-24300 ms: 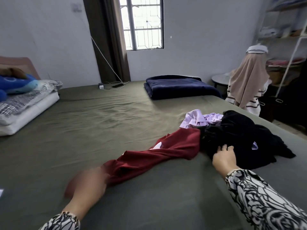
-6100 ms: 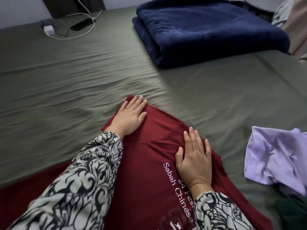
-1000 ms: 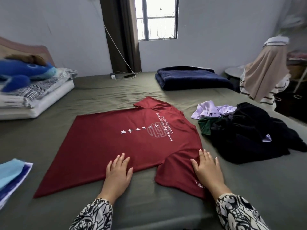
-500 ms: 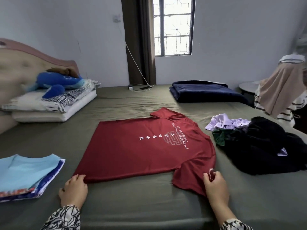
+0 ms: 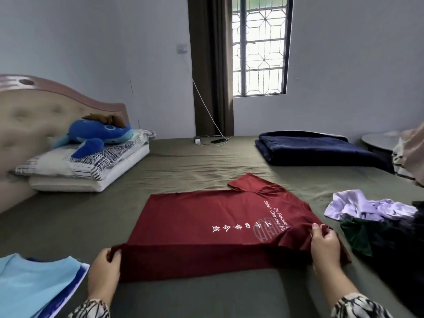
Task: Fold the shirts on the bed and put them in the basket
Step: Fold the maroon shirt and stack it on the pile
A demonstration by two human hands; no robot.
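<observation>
the red shirt lies spread in the middle of the bed, white lettering up, its near long edge turned over onto itself in a fold. the left hand pinches the left end of that folded edge, fingers curled round the cloth. the right hand grips the right end at the sleeve, thumb and fingers closed on the fabric. just right of the shirt sits a heap of unfolded clothes, lilac, dark green and black. at the near left corner lies a stack of folded shirts, light blue on top. far right rests a folded navy blanket; far left, pillows with a blue plush toy on top.
</observation>
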